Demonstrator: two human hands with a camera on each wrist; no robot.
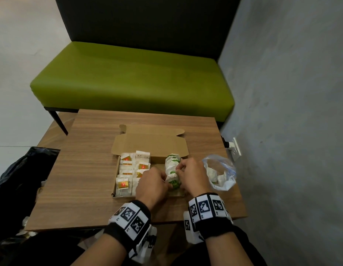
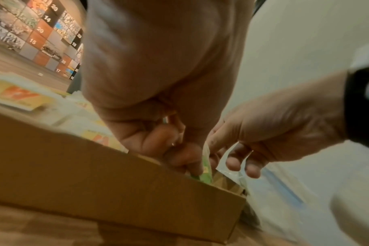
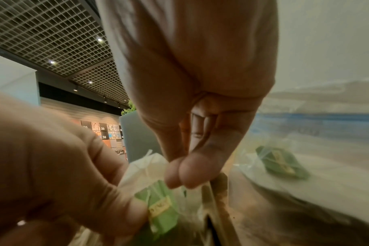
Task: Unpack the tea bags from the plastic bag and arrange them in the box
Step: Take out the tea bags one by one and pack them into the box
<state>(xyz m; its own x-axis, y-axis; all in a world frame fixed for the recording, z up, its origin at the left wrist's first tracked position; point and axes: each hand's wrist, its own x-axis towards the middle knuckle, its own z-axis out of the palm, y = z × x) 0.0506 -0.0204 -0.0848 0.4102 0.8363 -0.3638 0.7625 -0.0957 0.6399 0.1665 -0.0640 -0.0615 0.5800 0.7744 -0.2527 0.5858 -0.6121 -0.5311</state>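
An open cardboard box (image 1: 151,144) lies on the wooden table (image 1: 86,189). Its left half holds several white tea bags with red-and-yellow tags (image 1: 128,169). A row of green-tagged tea bags (image 1: 172,162) stands in its right half. Both hands meet at the near end of that row. My left hand (image 1: 163,181) pinches a green-tagged tea bag (image 2: 206,171) from the left, inside the box wall (image 2: 95,174). My right hand (image 3: 183,176) pinches the same bag's white paper (image 3: 145,168) above its green tag (image 3: 160,204). The clear plastic bag (image 1: 220,173) lies right of the box with a few tea bags (image 3: 281,162) in it.
A green bench (image 1: 132,77) stands beyond the table's far edge. A black rubbish bag (image 1: 19,179) sits at the left. A grey wall with a white socket (image 1: 235,148) runs close along the right. Bare table surface lies left of and in front of the box.
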